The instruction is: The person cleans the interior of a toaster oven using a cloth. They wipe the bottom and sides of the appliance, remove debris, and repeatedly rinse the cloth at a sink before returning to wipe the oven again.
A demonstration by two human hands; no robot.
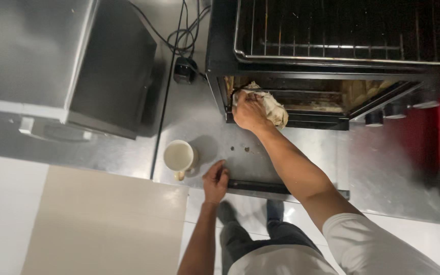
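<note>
My right hand (249, 111) was closed around a crumpled cloth (273, 108), pressing it against the oven (220, 61) floor just inside the opening, while my left hand (215, 181), fingers spread, braced on the open oven door (281, 153) beside a white mug (179, 157) on the desk (393, 178).

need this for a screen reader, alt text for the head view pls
The right hand presses a crumpled pale cloth into the open black countertop oven, while the left hand rests on the oven's lowered door. A white ceramic mug stands beside it.

White short-sleeved shirt, bare forearms, dark grey trousers, dark shoes
</note>
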